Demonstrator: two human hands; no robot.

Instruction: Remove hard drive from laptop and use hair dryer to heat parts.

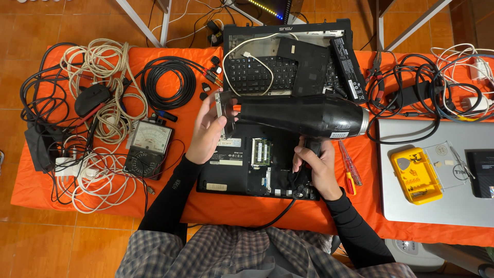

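Above the opened laptop (pixel 257 164), the right hand (pixel 318 167) grips a black hairdryer (pixel 303 116) while the left hand (pixel 208 131) clasps a small drive (pixel 224 116) at its nozzle.

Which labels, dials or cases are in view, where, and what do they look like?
Analog multimeter: left of the open laptop base, dark body, pale dial face.
White stickers: on that base, beside the left hand, rectangular.
Yellow case: on the silver laptop, right; clear lid open.
Hair dryer, black, held by the right hand: small label near its rear.
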